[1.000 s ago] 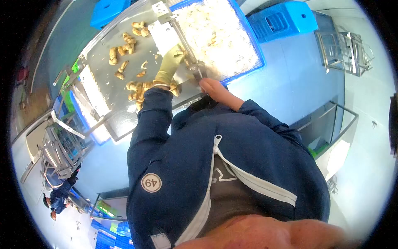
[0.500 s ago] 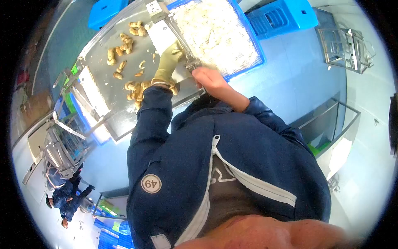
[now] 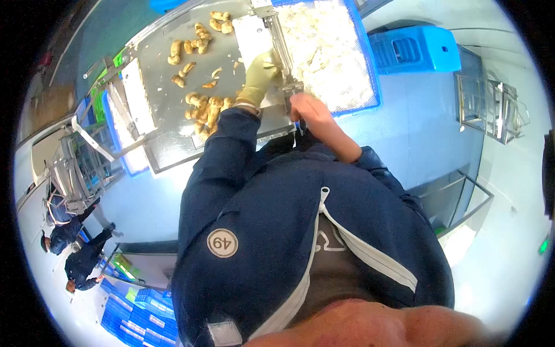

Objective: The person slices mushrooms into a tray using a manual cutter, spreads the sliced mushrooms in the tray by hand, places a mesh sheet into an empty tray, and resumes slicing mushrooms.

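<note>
My bare right hand (image 3: 312, 110) looks curled round the near end of the bar (image 3: 282, 49), while my gloved left hand (image 3: 263, 70) is bunched beside it; whether it grips anything I can't tell. To the left, the mushrooms (image 3: 214, 107) lie on the table (image 3: 159, 75) in clumps, tan, plump and knobbly; I'd expect them light, firm but easily bruised, best held round the thick middle

The bare right hand (image 3: 313, 113) has moved in just beside the metal fitting (image 3: 292, 88) at the bench's (image 3: 167, 136) near edge, mostly hiding the dark piece visible between them a second ago. The left sleeve (image 3: 228, 132) has shifted rightward, away from the mushroom heap (image 3: 203, 111). Two co-workers (image 3: 85, 260), earlier overlapping, now show apart.
</note>
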Tool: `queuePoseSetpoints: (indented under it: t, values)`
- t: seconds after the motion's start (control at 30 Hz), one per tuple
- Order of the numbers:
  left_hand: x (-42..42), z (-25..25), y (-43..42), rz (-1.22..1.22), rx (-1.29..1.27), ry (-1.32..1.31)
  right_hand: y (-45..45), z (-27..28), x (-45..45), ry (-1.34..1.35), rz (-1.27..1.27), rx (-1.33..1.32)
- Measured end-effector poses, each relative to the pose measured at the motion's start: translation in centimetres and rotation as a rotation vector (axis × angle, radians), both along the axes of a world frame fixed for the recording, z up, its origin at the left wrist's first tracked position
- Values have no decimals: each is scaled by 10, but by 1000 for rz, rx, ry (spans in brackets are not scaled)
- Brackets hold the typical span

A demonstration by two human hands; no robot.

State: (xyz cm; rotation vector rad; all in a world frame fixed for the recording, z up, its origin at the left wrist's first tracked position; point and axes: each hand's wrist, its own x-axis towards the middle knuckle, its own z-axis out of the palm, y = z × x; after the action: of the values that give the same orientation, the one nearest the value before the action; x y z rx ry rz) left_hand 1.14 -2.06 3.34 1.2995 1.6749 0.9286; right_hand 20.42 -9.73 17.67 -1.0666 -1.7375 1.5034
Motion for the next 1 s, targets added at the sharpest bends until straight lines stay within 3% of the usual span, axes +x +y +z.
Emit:
queuePoseSetpoints:
  t: [0.1, 0.23, 0.27, 0.3, 0.33, 0.37, 0.4, 0.43, 0.5, 0.6, 0.7, 0.83, 0.9, 1.0]
  values:
    - [-2, -20, 0, 13, 38, -27, 5, -7, -1, -4, 25, -322]
    - [9, 30, -8, 104, -118, -155, -15, -72, 9, -199, 60, -189]
    - [15, 43, -8, 153, -62, -88, -16, -80, 13, -214, 93, -30]
    - [13, 4, 0, 125, 188, 234, -15, -83, 15, -218, 131, 129]
    - [16, 22, -1, 105, 1, 26, -16, -88, 15, -213, 168, 283]
    - [18, -25, 8, 77, -26, -205, -18, -99, 16, -243, 161, 345]
    - [26, 7, 6, 135, -59, -338, -16, -88, 15, -217, 146, 133]
    - [27, -13, 13, 116, -81, -400, -13, -71, 14, -196, 130, -80]
    - [18, -45, 24, -4, -190, -341, -12, -66, 12, -150, 105, -196]
    - [32, 58, -6, 215, -74, -500, -10, -57, 9, -108, 87, -285]
    - [-2, 83, -31, 261, 130, -134, -10, -62, 9, -84, 81, -315]
    - [-131, 104, -77, 207, 215, 825, -10, -62, 11, -75, 71, -331]
    - [-190, 58, -104, 49, 76, 706, -12, -62, 12, -75, 82, -300]
    - [-199, 55, -104, 22, -91, 483, -9, -64, 15, -89, 111, -192]
